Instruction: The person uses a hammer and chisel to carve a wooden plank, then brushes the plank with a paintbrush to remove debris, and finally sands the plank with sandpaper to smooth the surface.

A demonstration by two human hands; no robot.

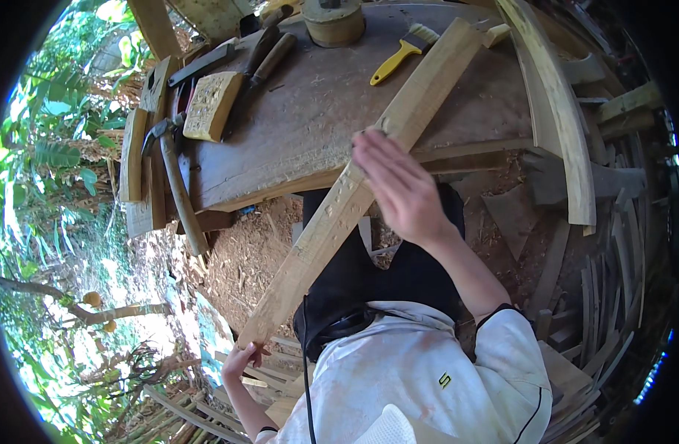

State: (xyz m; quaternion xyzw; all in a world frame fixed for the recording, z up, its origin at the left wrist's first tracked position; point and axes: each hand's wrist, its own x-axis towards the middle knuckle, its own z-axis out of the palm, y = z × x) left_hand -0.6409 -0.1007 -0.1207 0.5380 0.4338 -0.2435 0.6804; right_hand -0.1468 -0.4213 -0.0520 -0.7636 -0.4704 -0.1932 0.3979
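A long pale wooden plank [325, 229] slants from my lap side at lower left up over the workbench [295, 103], its far end resting on the bench top. Pits and dents mark its middle. At its near end, my left hand [245, 361] is closed on the wood. My right hand [399, 185] lies across the plank near the bench edge, fingers pressed together and bent over it. Something dark shows at those fingertips, mostly covered, so its kind is unclear. Beyond lies a yellow-handled paintbrush [395, 61].
On the bench's left are a claw hammer [178, 185] hanging over the edge, a wood block [212, 106] and wooden-handled tools [273, 59]. A round wooden block [333, 26] stands at the back. A curved timber [562, 111] leans at right, above stacked strips [610, 296].
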